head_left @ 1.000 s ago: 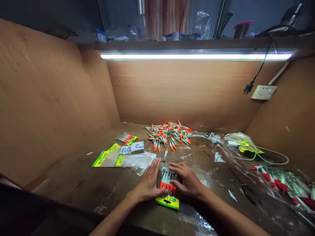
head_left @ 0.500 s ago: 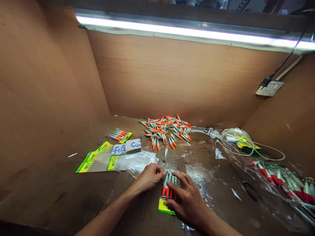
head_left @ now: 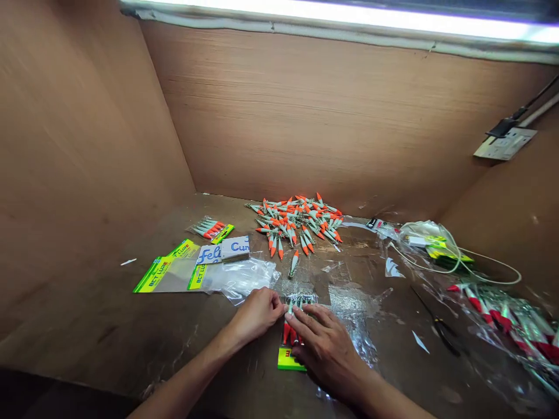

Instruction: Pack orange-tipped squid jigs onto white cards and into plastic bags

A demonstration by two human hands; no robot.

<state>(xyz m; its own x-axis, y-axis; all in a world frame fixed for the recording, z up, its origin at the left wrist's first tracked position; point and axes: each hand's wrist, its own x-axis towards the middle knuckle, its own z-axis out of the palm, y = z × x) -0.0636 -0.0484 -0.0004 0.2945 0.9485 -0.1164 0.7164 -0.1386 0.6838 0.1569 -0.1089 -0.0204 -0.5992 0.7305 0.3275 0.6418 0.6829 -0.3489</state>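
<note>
Packet (head_left: 289, 340), one: toward counter's (head_left: 244, 381) front edge, mid-width. Left hand (head_left: 261, 310): fingertips pinched on its far left corner. Right hand (head_left: 326, 342): spread over it; light, even pressure advisable.

bare left grip (head_left: 261, 311), bare right grip (head_left: 326, 343), slim bare forearms (head_left: 194, 366)

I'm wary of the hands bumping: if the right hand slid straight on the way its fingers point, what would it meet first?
Probably the left hand: its fingertips lie just ahead of the right hand at the lure packet, though whether they touch is unclear.
</note>
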